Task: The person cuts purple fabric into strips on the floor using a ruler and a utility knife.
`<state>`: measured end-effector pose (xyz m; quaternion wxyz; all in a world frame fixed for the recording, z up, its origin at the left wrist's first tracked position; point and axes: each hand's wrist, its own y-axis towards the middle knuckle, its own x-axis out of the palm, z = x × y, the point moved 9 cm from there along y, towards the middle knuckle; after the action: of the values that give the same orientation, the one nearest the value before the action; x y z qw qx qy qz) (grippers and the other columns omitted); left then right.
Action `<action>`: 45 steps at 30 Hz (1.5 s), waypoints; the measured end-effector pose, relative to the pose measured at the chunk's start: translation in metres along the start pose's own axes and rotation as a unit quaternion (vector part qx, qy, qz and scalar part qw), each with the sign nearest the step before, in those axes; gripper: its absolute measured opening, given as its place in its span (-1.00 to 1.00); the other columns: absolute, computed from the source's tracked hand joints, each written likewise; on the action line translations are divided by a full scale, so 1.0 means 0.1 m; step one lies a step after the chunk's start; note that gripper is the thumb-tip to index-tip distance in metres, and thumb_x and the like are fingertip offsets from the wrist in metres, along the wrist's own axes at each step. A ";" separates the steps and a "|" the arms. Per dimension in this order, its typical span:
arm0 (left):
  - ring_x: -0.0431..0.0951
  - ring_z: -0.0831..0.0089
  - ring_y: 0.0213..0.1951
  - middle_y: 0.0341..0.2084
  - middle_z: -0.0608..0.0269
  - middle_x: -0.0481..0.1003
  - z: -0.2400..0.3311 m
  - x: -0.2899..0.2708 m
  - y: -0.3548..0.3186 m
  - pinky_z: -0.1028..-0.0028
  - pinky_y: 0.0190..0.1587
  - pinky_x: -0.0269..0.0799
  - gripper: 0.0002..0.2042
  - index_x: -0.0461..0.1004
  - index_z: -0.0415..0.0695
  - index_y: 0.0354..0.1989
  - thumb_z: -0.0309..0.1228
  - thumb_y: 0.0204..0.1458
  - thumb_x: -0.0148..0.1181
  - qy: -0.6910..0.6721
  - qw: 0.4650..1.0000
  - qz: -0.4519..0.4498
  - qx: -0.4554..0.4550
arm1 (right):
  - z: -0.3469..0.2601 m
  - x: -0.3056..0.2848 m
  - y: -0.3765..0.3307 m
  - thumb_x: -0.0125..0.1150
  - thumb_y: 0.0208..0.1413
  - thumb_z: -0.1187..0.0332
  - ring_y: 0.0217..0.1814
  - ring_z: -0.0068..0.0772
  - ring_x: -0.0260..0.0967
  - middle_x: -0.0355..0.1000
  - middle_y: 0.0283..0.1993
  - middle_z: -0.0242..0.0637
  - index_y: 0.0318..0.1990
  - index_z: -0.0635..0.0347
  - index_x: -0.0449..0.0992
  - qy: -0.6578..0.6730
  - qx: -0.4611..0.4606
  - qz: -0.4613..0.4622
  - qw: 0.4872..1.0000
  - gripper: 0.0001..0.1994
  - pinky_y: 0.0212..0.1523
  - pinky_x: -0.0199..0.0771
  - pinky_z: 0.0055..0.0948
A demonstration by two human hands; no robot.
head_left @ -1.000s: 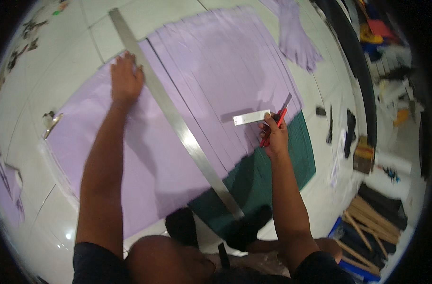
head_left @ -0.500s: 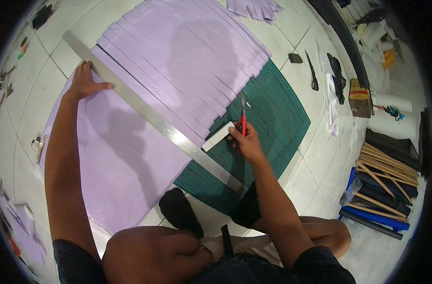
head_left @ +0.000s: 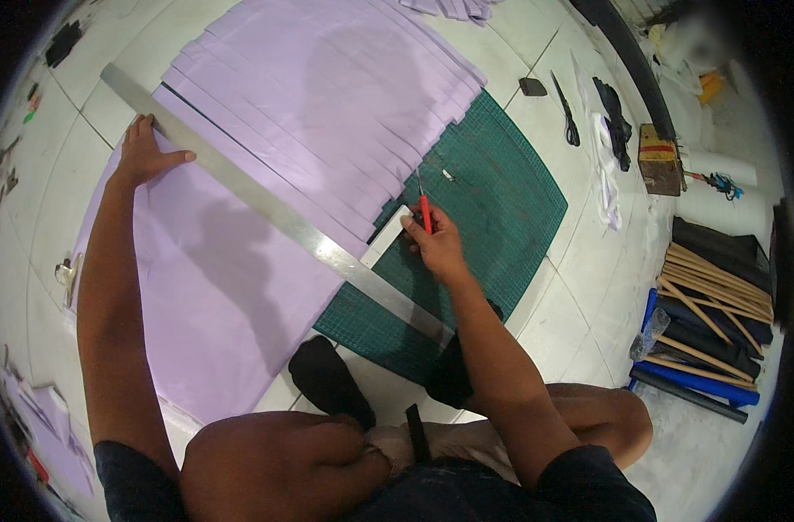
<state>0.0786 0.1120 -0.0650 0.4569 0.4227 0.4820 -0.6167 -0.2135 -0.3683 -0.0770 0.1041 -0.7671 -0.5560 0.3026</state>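
Note:
A large sheet of lilac fabric (head_left: 214,287) lies on the tiled floor, its far part cut into several strips (head_left: 345,96). A long steel ruler (head_left: 266,204) crosses it diagonally, with a short square arm (head_left: 386,237) at its near end. My left hand (head_left: 144,155) presses flat on the ruler's far end. My right hand (head_left: 436,244) grips a red-handled cutter (head_left: 424,207), blade pointing away, beside the square arm over the green cutting mat (head_left: 492,200).
Scissors (head_left: 566,111), a small dark block (head_left: 532,86) and dark cloth (head_left: 613,117) lie on the tiles at right. A wooden box (head_left: 660,161), white rolls (head_left: 719,187) and wooden sticks (head_left: 719,300) stand further right. My folded legs in dark socks (head_left: 327,383) are near.
The view has shifted, so everything sits lower and nearer. My right hand with the cutter has come back down the mat toward the ruler. My left hand stays on the ruler's far end.

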 end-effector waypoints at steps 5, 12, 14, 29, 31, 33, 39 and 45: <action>-0.06 -0.06 0.43 0.37 -0.26 -0.01 0.04 0.02 0.00 0.11 0.43 -0.05 0.33 -0.02 -0.41 0.37 0.27 -0.51 0.49 0.003 1.000 -0.004 -0.006 | 0.00 0.00 0.01 0.36 0.13 0.21 -0.26 -0.55 0.44 0.48 -0.22 -0.38 0.03 0.24 0.47 0.014 0.000 0.006 1.000 -0.61 -0.36 0.48 -0.54; -0.05 -0.09 0.42 0.37 -0.28 -0.01 0.01 0.00 0.01 0.12 0.42 -0.04 0.34 -0.02 -0.43 0.37 0.30 -0.52 0.48 0.035 0.999 -0.015 -0.016 | 0.00 -0.26 0.08 0.35 0.12 0.27 -0.38 -0.53 0.45 0.50 -0.29 -0.36 -0.01 0.24 0.49 0.094 0.009 0.061 0.994 -0.66 -0.46 0.44 -0.54; -0.05 -0.11 0.42 0.37 -0.29 -0.02 0.05 -0.01 -0.01 0.11 0.42 -0.04 0.34 -0.01 -0.43 0.36 0.30 -0.53 0.48 0.036 0.999 -0.031 -0.021 | 0.06 -0.45 0.17 0.33 0.14 0.27 -0.39 -0.55 0.44 0.51 -0.28 -0.35 0.01 0.23 0.50 0.103 0.003 0.103 0.989 -0.66 -0.46 0.43 -0.53; 0.41 0.03 0.12 0.09 -0.02 0.40 -0.20 -0.34 0.23 0.17 0.16 0.37 -0.22 0.41 -0.21 0.14 0.00 -0.26 0.46 -0.067 0.997 -0.036 -0.028 | -1.45 1.03 0.49 -0.02 0.26 0.37 -0.54 -0.29 0.49 0.42 -0.47 -0.14 0.05 0.24 0.25 -0.113 -0.134 -0.067 0.982 -0.74 -0.49 0.47 -0.26; 0.43 0.04 0.10 0.07 -0.01 0.41 -0.26 -0.35 0.31 0.16 0.15 0.37 -0.26 0.42 -0.19 0.12 -0.07 -0.26 0.49 -0.064 0.997 -0.039 -0.020 | -1.75 1.46 0.42 -0.03 0.31 0.30 -0.47 -0.09 0.52 0.47 -0.45 -0.03 0.08 0.22 0.28 -0.148 -0.182 -0.114 0.965 -0.72 -0.40 0.50 -0.13; 0.45 0.05 0.08 0.05 0.00 0.42 -0.27 -0.34 0.37 0.17 0.14 0.38 -0.30 0.43 -0.17 0.09 -0.14 -0.27 0.53 -0.055 0.998 -0.038 -0.008 | -1.91 1.83 0.44 -0.08 0.33 0.25 -0.45 0.04 0.51 0.48 -0.42 0.04 0.13 0.21 0.26 -0.247 -0.227 -0.143 0.931 -0.68 -0.35 0.49 -0.06; 0.41 0.05 0.13 0.06 -0.03 0.39 -0.15 -0.53 0.43 0.23 0.24 0.32 -0.16 0.34 -0.23 0.15 -0.14 -0.35 0.58 0.038 0.998 -0.034 -0.039 | -2.33 2.78 0.62 -0.09 0.29 0.29 -0.34 0.22 0.47 0.47 -0.42 0.14 -0.08 0.31 0.23 -0.394 -0.279 -0.215 0.849 -0.76 -0.25 0.42 0.09; 0.39 0.03 0.15 0.11 -0.02 0.34 -0.18 -0.40 0.65 0.25 0.21 0.35 -0.12 0.32 -0.26 0.12 -0.15 -0.43 0.61 -0.002 0.992 -0.126 -0.012 | -2.63 3.54 0.76 -0.08 0.23 0.37 -0.28 0.21 0.48 0.49 -0.35 0.15 -0.15 0.33 0.23 -0.375 -0.332 -0.226 0.836 -0.81 -0.21 0.44 0.07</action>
<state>0.1519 0.1283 -0.0437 0.3815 0.3522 0.5376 -0.6643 0.0697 -0.0252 -0.0289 -0.3078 -0.4368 -0.7773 0.3322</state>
